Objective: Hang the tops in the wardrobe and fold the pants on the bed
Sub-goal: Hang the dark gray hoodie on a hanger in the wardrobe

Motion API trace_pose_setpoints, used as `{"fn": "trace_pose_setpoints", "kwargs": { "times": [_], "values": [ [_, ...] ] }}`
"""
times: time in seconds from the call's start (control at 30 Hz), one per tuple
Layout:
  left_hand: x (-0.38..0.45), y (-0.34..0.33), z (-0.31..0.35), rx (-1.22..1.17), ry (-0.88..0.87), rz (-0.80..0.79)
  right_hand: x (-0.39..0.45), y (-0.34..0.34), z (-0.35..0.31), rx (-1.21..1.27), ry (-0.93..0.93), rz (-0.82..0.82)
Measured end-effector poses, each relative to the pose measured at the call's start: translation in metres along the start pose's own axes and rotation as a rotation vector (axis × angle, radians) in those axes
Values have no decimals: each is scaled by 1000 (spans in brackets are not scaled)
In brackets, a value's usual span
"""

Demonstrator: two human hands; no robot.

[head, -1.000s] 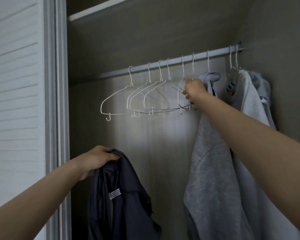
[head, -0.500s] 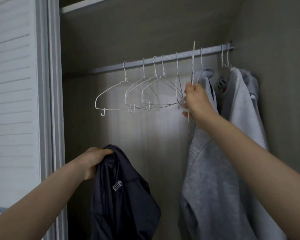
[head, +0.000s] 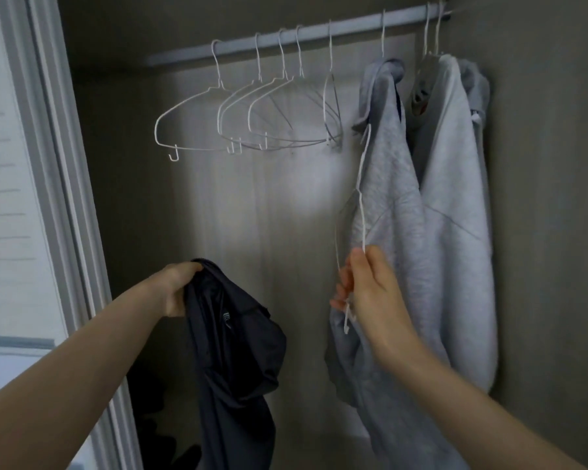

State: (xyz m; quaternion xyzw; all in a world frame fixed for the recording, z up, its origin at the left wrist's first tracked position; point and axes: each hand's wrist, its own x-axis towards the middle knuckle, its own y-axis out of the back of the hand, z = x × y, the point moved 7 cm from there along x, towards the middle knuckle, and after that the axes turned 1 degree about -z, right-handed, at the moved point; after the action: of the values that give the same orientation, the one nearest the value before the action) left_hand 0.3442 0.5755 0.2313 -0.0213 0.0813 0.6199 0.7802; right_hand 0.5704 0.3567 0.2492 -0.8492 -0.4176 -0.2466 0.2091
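My left hand (head: 177,288) grips the bunched top of a dark navy garment (head: 238,361) that hangs down inside the open wardrobe. My right hand (head: 367,290) pinches a white wire hanger (head: 362,212), held off the rail and seen edge-on in front of a grey sweatshirt (head: 387,198). Its hook end points up toward the sweatshirt's collar. Several empty white hangers (head: 252,117) hang on the metal rail (head: 286,37) above.
A lighter grey top (head: 455,198) hangs at the rail's right end against the wardrobe side wall (head: 550,198). The white louvred sliding door (head: 11,198) and its frame stand at the left. Dark items lie on the wardrobe floor (head: 157,418).
My right hand has lifted one wire hanger off the rail and brought it down to chest height. The left hand still holds the dark garment. The view has tilted downward.
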Motion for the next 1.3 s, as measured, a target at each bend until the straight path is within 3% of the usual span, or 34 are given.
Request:
{"fn": "trace_pose_setpoints", "kwargs": {
  "times": [0.33,0.5,0.8,1.0,1.1,1.2,1.3],
  "values": [
    [13,8,-30,3,74,-7,-58,1,13,-83,-199,-317],
    [24,36,-39,-50,-6,137,-63,10,-1,140,-343,-385],
    [23,68,-43,8,-109,274,-56,8,-9,193,-481,-505],
    [4,40,-22,154,-234,115,-64,-14,36,163,-550,-576],
    [-14,5,-4,158,-314,-45,-65,-24,60,163,-522,-524],
    [-41,-21,18,249,-380,-193,-65,-24,74,314,-492,-443],
    [-58,-23,43,719,-572,-132,-63,-18,75,450,-428,-435]
  ]
}}
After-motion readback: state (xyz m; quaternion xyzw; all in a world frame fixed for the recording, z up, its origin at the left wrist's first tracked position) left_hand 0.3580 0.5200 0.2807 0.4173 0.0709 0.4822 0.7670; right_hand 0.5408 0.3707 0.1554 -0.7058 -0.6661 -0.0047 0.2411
